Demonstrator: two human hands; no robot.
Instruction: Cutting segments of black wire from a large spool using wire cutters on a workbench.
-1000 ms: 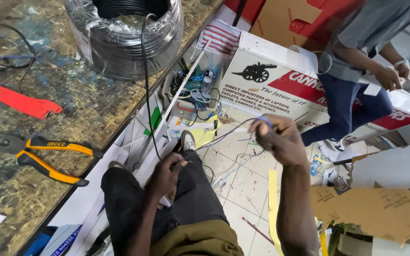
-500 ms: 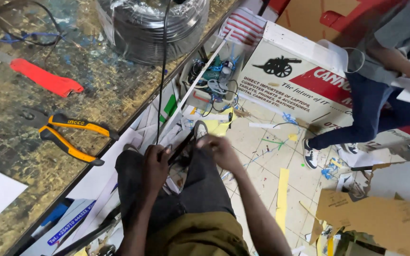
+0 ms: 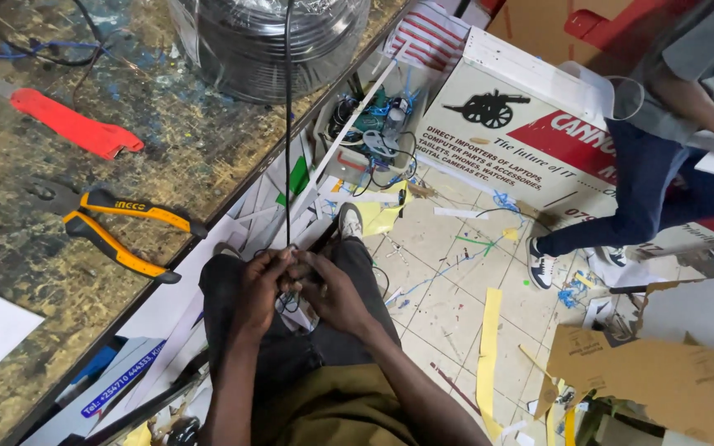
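Both hands meet over the lap, just off the table edge: left hand & right hand pinching the black cable, w/ it hanging taut from the coil above, prob. to work its end.

A big white signboard lies flat on the tiled floor, far side of everything, carrying a red band, black lettering and a black cannon emblem. Just left of the signboard, a red-and-white striped panel. Nearer than the signboard, bottom right, torn brown cardboard. Well left of it, under the worktop edge, a white strip with blue print.
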